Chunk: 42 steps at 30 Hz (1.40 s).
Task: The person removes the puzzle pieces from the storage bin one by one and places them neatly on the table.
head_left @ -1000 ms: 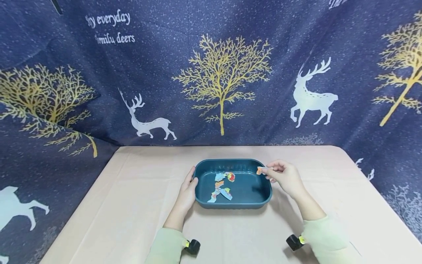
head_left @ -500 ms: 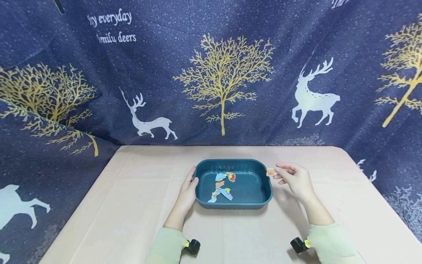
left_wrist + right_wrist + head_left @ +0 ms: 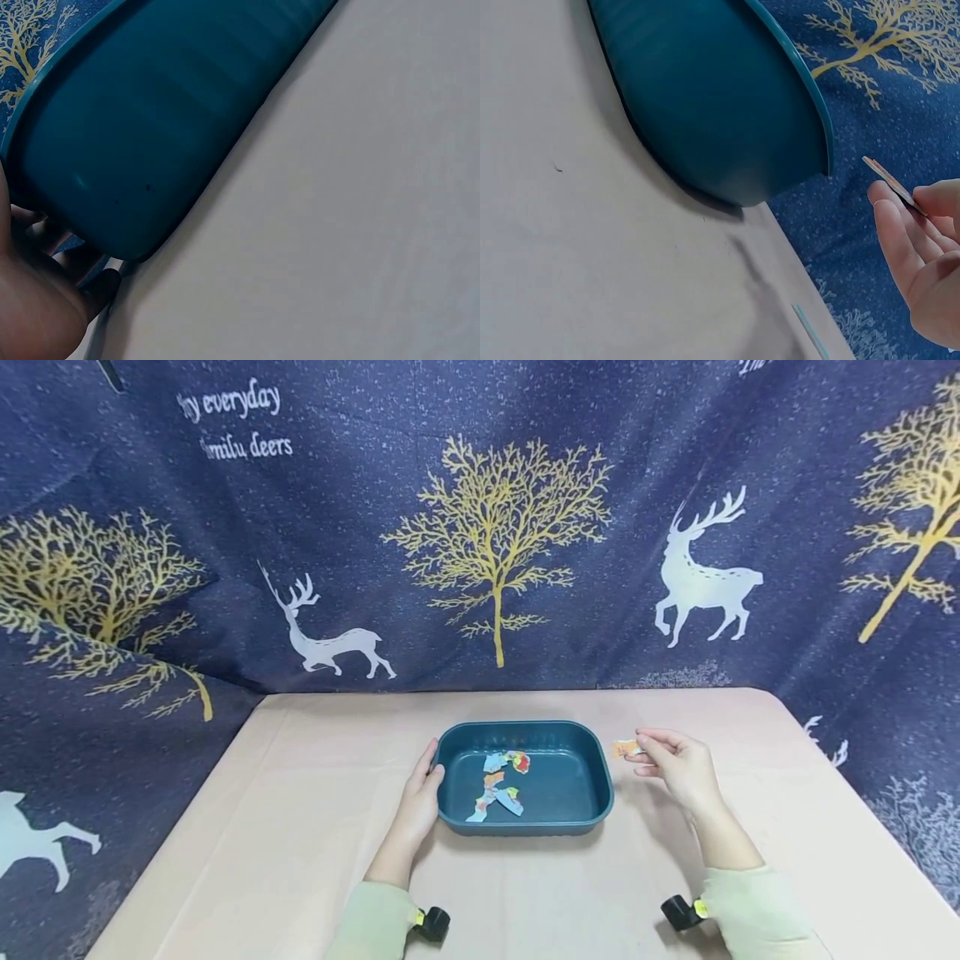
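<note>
A dark teal plastic basin [image 3: 525, 828] stands on the table with several torn scraps of coloured paper [image 3: 493, 779] lying in its left half. My left hand [image 3: 417, 795] holds the basin's left end, the thumb at the rim; in the left wrist view this hand [image 3: 37, 300] is partly cut off. Just outside the right rim, my right hand [image 3: 684, 770] pinches a small orange-and-white paper scrap [image 3: 626, 749] between thumb and fingers. The right wrist view shows that scrap [image 3: 891, 180] nearly edge-on, raised above the table and apart from the basin.
A pale cloth covers the table [image 3: 300, 827]. Behind it hangs a dark blue curtain [image 3: 450, 635] printed with trees and deer. In the right wrist view, a thin pale-blue strip [image 3: 810, 331] shows near the table's edge. Each wrist carries a black camera [image 3: 432, 924].
My right hand has moved right with the paper scrap, from over the basin's right side to outside its rim. The left hand keeps its hold, and the scraps inside lie as before.
</note>
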Motion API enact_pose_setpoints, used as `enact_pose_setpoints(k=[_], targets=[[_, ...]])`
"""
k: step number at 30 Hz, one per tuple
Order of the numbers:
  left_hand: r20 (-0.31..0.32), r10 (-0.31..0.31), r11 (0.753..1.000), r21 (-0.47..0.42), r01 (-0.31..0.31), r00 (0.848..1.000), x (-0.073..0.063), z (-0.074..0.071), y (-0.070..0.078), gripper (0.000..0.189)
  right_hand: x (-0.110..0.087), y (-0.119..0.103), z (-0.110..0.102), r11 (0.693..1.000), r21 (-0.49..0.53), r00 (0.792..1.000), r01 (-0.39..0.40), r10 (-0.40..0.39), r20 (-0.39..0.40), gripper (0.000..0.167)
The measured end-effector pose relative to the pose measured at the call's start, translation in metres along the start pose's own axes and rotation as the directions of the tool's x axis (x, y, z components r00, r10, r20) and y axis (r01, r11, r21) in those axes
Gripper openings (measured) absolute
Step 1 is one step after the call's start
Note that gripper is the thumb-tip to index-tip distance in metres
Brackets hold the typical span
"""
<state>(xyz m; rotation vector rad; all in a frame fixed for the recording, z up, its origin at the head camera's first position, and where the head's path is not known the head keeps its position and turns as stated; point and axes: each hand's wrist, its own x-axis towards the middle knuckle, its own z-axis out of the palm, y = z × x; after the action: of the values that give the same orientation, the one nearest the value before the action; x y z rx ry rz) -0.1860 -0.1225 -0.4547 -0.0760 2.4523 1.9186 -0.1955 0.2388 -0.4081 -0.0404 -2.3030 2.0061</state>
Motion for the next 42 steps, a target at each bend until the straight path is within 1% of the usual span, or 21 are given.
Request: enact_pose_setpoints(k=[2,4,9,11,13,16,18,20,24,26,30,33,35,37,41,42], targets=[[0.0,-0.001,1.0,0.001,0.001,1.0,-0.001,0.0,0.0,0.051,0.0,0.001,-0.003,0.999,0.035,1.0,-0.021,0.021,-0.005,0.052],[0.006,0.004,1.0,0.001,-0.004,1.0,0.0,-0.001,0.0,0.051,0.0,0.001,-0.006,0.996,0.075,0.999,-0.038,0.039,-0.011,0.048],[0.01,0.007,1.0,0.001,-0.007,1.0,0.0,-0.002,0.0,0.051,0.001,0.0,-0.018,0.986,0.151,0.996,-0.075,0.081,-0.035,0.021],[0.01,0.005,1.0,0.005,-0.005,1.0,0.001,-0.002,-0.001,0.051,0.002,0.0,-0.024,0.984,0.155,0.994,-0.09,0.099,-0.049,0.016],[0.011,0.0,1.0,0.007,0.0,1.0,0.001,-0.002,-0.001,0.051,0.004,0.0,-0.029,0.98,0.166,0.99,-0.11,0.122,-0.068,0.015],[0.011,0.0,1.0,0.013,0.0,1.0,0.002,-0.003,0.0,0.051,0.007,0.001,-0.036,0.967,0.22,0.983,-0.127,0.153,-0.104,0.016],[0.01,-0.003,1.0,0.016,0.003,1.0,0.002,-0.003,0.0,0.051,0.009,0.003,-0.039,0.951,0.278,0.976,-0.133,0.175,-0.132,0.015],[0.008,-0.001,1.0,0.014,0.001,1.0,0.002,-0.003,0.001,0.051,0.012,0.005,-0.041,0.94,0.316,0.967,-0.13,0.19,-0.169,0.013],[0.007,0.0,1.0,0.008,0.0,1.0,0.002,-0.002,0.002,0.051,0.015,0.011,-0.047,0.934,0.333,0.952,-0.127,0.209,-0.222,0.009],[0.005,0.01,1.0,0.007,-0.01,1.0,0.002,-0.002,0.002,0.05,0.015,0.013,-0.05,0.939,0.318,0.947,-0.133,0.215,-0.239,0.009],[0.001,0.02,1.0,0.004,-0.02,1.0,0.002,-0.001,0.001,0.05,0.016,0.017,-0.055,0.941,0.297,0.926,-0.162,0.249,-0.285,0.013],[0.002,0.013,1.0,-0.002,-0.013,1.0,0.002,-0.001,0.001,0.05,0.016,0.021,-0.058,0.93,0.321,0.913,-0.181,0.28,-0.297,0.013],[0.007,-0.002,1.0,-0.003,0.002,1.0,0.0,-0.001,0.005,0.05,0.016,0.023,-0.06,0.922,0.331,0.909,-0.202,0.303,-0.288,0.013],[0.012,-0.014,1.0,0.001,0.014,1.0,-0.006,-0.001,0.017,0.05,0.016,0.026,-0.062,0.913,0.341,0.906,-0.223,0.323,-0.274,0.019],[0.01,-0.022,1.0,0.009,0.022,1.0,-0.006,0.0,0.016,0.05,0.016,0.032,-0.066,0.906,0.346,0.907,-0.244,0.339,-0.25,0.029],[0.008,-0.015,1.0,0.009,0.015,1.0,-0.004,0.0,0.012,0.05,0.017,0.034,-0.067,0.905,0.347,0.907,-0.246,0.341,-0.246,0.031]])
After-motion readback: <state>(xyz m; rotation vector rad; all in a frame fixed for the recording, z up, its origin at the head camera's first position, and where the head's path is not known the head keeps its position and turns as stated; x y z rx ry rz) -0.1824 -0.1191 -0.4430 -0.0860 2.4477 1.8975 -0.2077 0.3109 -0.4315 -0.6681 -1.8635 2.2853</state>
